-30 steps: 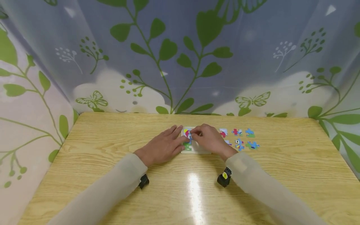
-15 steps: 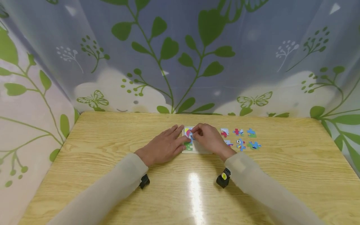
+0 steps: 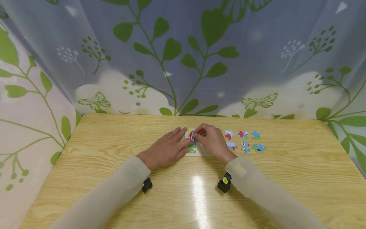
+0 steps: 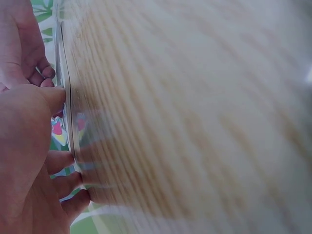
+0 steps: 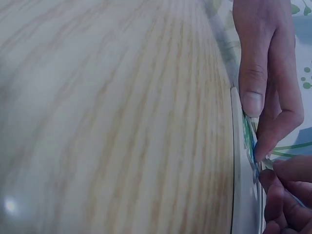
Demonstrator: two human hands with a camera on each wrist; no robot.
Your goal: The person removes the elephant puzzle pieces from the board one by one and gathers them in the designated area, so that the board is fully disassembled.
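A small white-framed puzzle tray (image 3: 203,155) lies flat near the back middle of the table, with a few picture pieces in its left part. My left hand (image 3: 166,149) rests at the tray's left side. Its fingers are mostly straight, and the index finger and thumb reach over the tray. Over the tray's upper left, my right hand (image 3: 212,140) pinches a jigsaw piece between thumb and index finger. The fingers cover most of that piece. In the right wrist view, the fingertips of my right hand (image 5: 292,195) meet close to the left index finger.
Right of the tray lie several loose jigsaw pieces in two rows, among them a red-and-white one (image 3: 228,134), a blue-green one (image 3: 255,135) and one with an eye (image 3: 245,147). A patterned curtain (image 3: 183,63) hangs behind the wooden table (image 3: 114,127).
My right wrist has shifted slightly left, and the right fingertips have turned a little over the tray's upper left. The left hand stays in place.
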